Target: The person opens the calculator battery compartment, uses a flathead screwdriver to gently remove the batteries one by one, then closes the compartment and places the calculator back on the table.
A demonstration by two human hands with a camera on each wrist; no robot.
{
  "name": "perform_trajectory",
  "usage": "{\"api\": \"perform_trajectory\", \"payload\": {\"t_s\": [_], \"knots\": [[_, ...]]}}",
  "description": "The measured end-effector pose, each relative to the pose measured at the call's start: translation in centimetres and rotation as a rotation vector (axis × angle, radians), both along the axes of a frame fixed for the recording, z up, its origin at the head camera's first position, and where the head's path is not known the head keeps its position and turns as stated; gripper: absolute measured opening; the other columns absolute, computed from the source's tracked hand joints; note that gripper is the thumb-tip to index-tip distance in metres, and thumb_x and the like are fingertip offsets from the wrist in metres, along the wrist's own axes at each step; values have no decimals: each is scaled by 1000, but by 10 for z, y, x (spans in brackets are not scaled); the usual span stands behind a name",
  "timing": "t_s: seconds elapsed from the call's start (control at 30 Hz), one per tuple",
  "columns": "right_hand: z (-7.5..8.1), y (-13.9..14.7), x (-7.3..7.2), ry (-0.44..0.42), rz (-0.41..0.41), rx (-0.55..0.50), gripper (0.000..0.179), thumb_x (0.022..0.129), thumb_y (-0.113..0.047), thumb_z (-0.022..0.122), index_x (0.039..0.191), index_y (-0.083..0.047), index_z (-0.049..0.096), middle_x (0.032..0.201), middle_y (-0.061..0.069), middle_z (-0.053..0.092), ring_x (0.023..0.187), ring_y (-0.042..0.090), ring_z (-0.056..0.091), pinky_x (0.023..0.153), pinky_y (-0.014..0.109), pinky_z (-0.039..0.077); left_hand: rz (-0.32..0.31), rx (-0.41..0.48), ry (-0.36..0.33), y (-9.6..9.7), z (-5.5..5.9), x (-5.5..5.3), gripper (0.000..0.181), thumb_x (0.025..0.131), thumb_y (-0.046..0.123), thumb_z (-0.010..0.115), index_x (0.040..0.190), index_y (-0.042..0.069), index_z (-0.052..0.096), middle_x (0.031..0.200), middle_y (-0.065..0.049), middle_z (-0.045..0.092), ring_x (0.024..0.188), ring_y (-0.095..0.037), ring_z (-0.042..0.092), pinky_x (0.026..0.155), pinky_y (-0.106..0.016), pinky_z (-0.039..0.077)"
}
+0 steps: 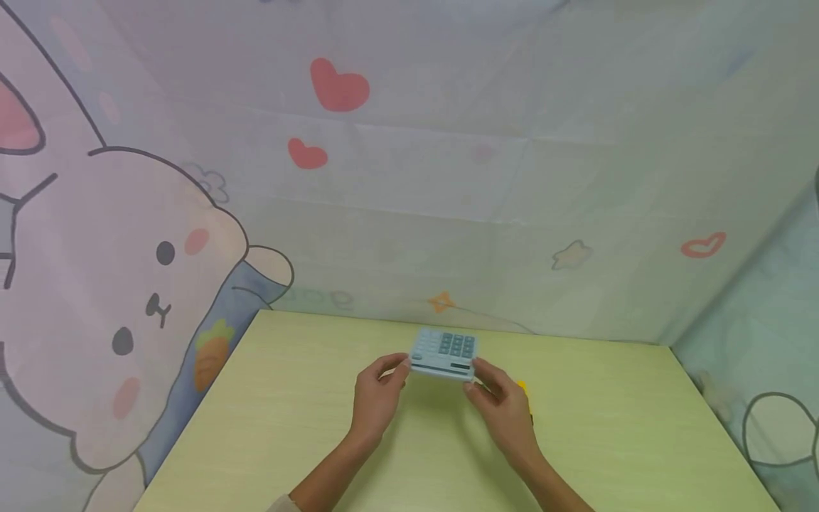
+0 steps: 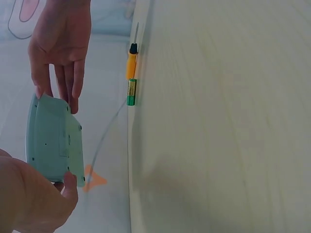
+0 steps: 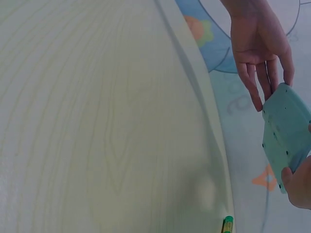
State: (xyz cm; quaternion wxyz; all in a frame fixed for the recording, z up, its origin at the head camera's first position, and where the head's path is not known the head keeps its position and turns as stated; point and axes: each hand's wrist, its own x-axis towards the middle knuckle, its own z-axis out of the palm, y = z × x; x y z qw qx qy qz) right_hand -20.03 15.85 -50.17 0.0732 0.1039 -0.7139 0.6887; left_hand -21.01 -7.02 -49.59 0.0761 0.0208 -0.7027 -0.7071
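A pale blue-green calculator is held up over the table between both hands, its keys facing up toward the head. My left hand pinches its left end between thumb and fingers. At the opposite end, my right hand grips the right edge the same way. The wrist views show the plain underside of the calculator, dotted with several small dark screw holes. Beyond the right hand, a yellow-handled screwdriver lies on the table, mostly hidden by that hand in the head view. A green-and-gold battery lies beside its handle.
The light wood-grain table carries soft shadows below the hands. Behind it hangs a cloth backdrop printed with a rabbit, hearts and stars, and more printed cloth stands along the right side.
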Motion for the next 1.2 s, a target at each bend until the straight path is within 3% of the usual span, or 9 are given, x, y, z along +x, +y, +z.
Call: {"api": "perform_trajectory", "payload": {"t_s": [0.23,0.43,0.63,0.93,1.2], "knots": [[0,0,-1,-26,5,-42,52,98,-5,76,146,2,57,151,18,57,141,32,54,103,27,53,-21,68,3,1,-2,-2,32,106,23,68,130,1,71,129,-14,70,111,-27,74,92,-36,61],[0,0,-2,-5,10,-54,48,99,-6,75,143,3,58,148,19,58,141,34,54,102,28,54,-48,191,8,1,-2,-7,34,107,15,64,133,-7,66,133,-23,65,115,-34,71,91,-35,61],[3,0,-3,-43,46,-86,53,98,0,73,147,4,51,151,21,53,139,39,55,101,28,55,-50,256,-2,-2,-3,-12,34,109,14,62,134,-8,64,132,-24,63,117,-31,70,93,-37,60],[5,4,-4,-87,-32,27,62,100,-8,73,153,-1,43,155,19,48,119,34,69,95,25,56,-103,328,-28,-8,-5,-15,33,110,13,60,134,-9,63,132,-27,63,123,-39,67,96,-42,59],[4,5,-4,-172,-22,34,71,98,-15,77,158,-13,38,160,15,42,117,34,69,96,29,57,-108,356,-81,-15,-5,-21,30,109,10,58,132,-9,65,134,-27,64,124,-35,68,95,-41,59]]}}
